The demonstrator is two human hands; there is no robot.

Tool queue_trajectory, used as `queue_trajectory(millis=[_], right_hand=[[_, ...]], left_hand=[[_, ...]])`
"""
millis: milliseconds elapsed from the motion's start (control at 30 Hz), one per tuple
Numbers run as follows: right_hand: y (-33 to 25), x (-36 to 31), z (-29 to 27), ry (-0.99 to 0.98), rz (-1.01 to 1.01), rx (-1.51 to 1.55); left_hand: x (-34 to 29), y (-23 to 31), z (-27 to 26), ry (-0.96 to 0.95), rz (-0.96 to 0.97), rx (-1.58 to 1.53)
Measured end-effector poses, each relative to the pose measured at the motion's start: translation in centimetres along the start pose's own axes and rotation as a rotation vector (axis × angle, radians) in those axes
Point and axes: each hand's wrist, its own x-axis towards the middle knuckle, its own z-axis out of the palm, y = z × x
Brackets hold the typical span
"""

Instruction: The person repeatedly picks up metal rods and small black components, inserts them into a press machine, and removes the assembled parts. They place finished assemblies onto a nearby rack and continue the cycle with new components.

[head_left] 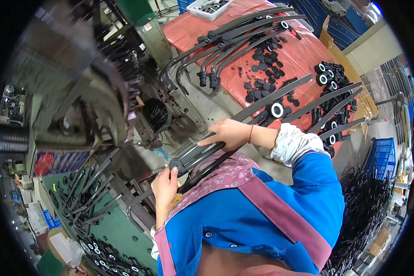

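A long black tube frame [202,158] with a round pivot joint lies slantwise in front of my body. My left hand [164,186] is closed round it just beside the joint, thumb on top. Further along, my right hand [227,134] grips the same frame from above, its fingers over the tubes. A flat dark bar [276,95] runs up and right from behind my right hand, over the red-covered table; whether it belongs to the held frame I cannot tell. Under my left hand, the fingertips are hidden.
On the red table [230,83] are several curved black frames [234,39], loose black discs [264,64] and black parts with white rings [324,78]. A large machine [78,101] stands at left. Black tubes [87,193] lie on a green surface [124,225]. A blue crate [381,158] stands at right.
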Motion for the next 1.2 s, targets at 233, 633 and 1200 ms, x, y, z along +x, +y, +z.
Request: queue_trajectory(millis=[233, 633, 1200], right_hand=[[10.3, -4.7, -1.4, 0.465, 0.493, 0.239], [23.1, -9.0, 0.4, 0.309, 0.825, -0.164], [-4.3, 5.9, 1.3, 0.208, 0.192, 0.677]], left_hand=[[0.8, 2.2, 1.4, 0.021, 0.0, 0.019], [0.0, 3.6, 1.8, 0.031, -0.013, 0.005], [0.2, 2.1, 0.8, -0.026, 0.138, -0.062]])
